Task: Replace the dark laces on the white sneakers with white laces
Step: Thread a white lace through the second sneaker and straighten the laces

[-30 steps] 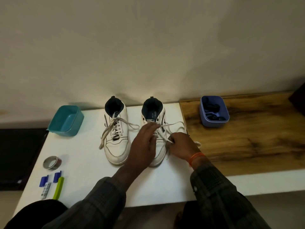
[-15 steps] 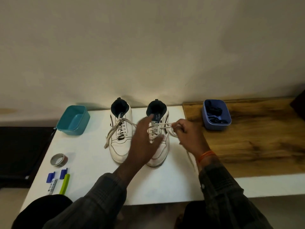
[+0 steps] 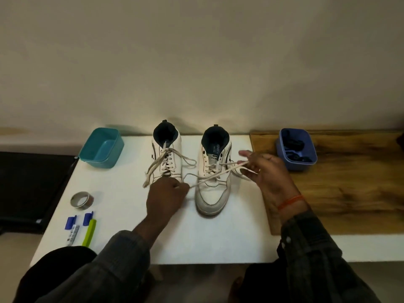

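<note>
White table (image 3: pixel 218 237) | teal tub (image 3: pixel 101 147) bare | blue tub (image 3: pixel 296 149): dark laces (image 3: pixel 294 145)

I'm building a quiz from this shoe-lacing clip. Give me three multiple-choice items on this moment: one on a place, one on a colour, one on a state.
1. Where do the removed dark laces lie?
A. in the teal tub
B. in the blue tub
C. beside the tape roll

2. What colour is the band on the right wrist?
A. green
B. orange
C. white

3. What is the left hand doing?
A. resting flat on the table
B. lifting a sneaker
C. pinching a lace end

Answers: 1 B, dark laces fill the blue tub on the wooden top. 2 B, an orange band circles the wrist. 3 C, the left hand pinches the white lace drawn taut across the right-side sneaker to the right hand.
</note>
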